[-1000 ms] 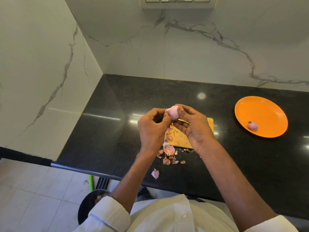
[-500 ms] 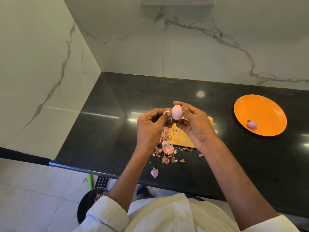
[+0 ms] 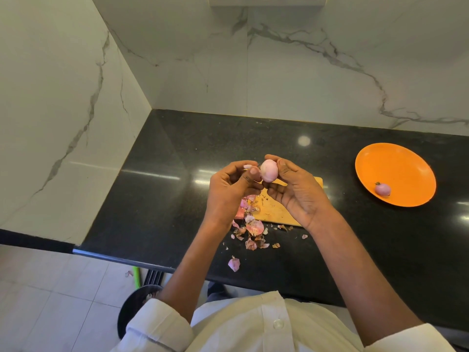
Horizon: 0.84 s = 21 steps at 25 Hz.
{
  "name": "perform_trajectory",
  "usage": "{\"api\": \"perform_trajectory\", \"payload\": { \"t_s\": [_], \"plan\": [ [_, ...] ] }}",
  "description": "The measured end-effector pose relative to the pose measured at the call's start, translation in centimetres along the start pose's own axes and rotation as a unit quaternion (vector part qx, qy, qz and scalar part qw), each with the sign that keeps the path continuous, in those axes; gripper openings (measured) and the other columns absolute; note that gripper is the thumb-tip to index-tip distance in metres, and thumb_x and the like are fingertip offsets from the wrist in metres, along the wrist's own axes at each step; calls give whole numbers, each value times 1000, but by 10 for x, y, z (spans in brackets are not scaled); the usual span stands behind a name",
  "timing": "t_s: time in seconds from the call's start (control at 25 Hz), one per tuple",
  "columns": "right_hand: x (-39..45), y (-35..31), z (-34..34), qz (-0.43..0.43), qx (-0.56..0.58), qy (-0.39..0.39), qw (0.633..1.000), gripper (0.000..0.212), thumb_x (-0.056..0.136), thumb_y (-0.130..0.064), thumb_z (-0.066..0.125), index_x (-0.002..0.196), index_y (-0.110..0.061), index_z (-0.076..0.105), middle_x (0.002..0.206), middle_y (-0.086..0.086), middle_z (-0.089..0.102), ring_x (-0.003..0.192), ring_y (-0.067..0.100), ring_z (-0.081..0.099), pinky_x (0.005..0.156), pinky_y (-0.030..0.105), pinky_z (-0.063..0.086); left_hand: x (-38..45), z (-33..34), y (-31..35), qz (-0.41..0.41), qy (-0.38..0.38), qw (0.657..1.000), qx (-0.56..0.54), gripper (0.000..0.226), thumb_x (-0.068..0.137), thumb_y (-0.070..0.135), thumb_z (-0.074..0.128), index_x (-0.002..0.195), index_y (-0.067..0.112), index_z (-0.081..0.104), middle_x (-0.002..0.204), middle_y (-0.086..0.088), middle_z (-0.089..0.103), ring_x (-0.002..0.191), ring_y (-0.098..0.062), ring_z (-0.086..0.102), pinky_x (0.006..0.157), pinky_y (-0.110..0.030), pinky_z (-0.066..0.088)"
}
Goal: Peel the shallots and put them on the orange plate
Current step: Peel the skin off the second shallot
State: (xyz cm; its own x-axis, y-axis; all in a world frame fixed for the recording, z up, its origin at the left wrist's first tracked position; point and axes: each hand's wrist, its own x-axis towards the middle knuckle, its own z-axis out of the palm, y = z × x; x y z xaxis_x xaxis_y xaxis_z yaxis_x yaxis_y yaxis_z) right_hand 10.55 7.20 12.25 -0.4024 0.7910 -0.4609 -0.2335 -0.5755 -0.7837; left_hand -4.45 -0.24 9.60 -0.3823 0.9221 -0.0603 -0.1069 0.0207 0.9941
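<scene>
A pale pink peeled shallot (image 3: 269, 170) is held up above the wooden cutting board (image 3: 276, 212). My right hand (image 3: 297, 191) pinches it between thumb and fingers from the right. My left hand (image 3: 231, 189) touches its left side with the thumb and pinches a small strip of pink skin (image 3: 247, 166) at the fingertips. The orange plate (image 3: 398, 163) lies on the counter to the right, with one peeled shallot (image 3: 382, 189) near its front edge.
Loose pink and brown skins (image 3: 250, 231) litter the board's left end and the black counter (image 3: 165, 199) in front of it; one piece (image 3: 234, 264) lies near the counter edge. White marble walls close the back and left. A dark bin (image 3: 134, 308) stands on the floor below.
The shallot has turned in my right hand, showing more of its peeled side. My left fingers have pulled a little to the left with a strip of skin. The camera has tilted slightly.
</scene>
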Motion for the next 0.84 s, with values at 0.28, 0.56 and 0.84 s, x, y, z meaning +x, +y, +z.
{"api": "perform_trajectory", "payload": {
  "t_s": [0.28, 0.56, 0.84],
  "plan": [
    [0, 0, 3, -67, -84, 37, 993, 23, 105, -23, 64, 120, -15, 78, 126, 7, 72, 95, 17, 69, 67, 22, 57, 5, -2, -1, 16, 0, 997, 69, 27, 107, -1, 54, 121, 8, 75, 112, -8, 79, 103, -25, 77, 89, -39, 66],
    [0, 4, 5, -60, -65, 57, 995, 23, 104, -21, 65, 120, -12, 78, 122, 8, 74, 99, 20, 71, 67, 21, 58, 4, 1, -5, 17, -11, 998, 56, 25, 103, 16, 72, 126, 9, 75, 116, -5, 79, 107, -24, 78, 87, -43, 67],
    [1, 8, 5, -58, -73, 77, 993, 17, 101, -21, 70, 113, -16, 80, 119, 7, 76, 103, 21, 72, 72, 26, 62, 4, 6, -3, 51, 0, 989, 142, 22, 95, 21, 81, 115, 11, 77, 102, -2, 80, 94, -23, 78, 85, -50, 66]
  ]
}}
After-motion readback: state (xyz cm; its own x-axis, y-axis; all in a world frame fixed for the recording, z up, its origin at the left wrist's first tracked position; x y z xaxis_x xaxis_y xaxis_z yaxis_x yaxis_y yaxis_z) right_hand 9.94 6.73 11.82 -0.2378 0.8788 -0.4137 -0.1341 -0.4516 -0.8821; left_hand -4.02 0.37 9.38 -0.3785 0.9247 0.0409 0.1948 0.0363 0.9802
